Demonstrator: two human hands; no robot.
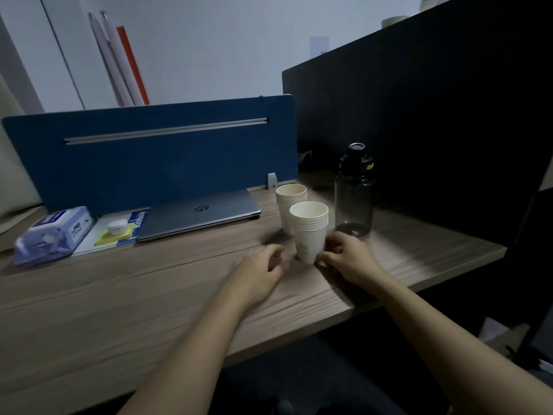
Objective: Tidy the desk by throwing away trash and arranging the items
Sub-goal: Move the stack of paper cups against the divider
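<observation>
Two stacks of white paper cups stand on the wooden desk (119,295). The nearer stack (309,232) is right in front of my hands; the farther stack (289,202) stands just behind it to the left. My right hand (347,259) touches the base of the nearer stack from the right, fingers curled against it. A short gap separates that stack from my left hand (260,271), which lies on the desk to its left with fingers loosely curled and nothing in them.
A dark clear water bottle (355,193) stands right of the cups. A shut grey laptop (200,214) lies against the blue divider (149,157). A wet-wipes pack (52,235) and a booklet with a small white round item (118,230) lie at the left.
</observation>
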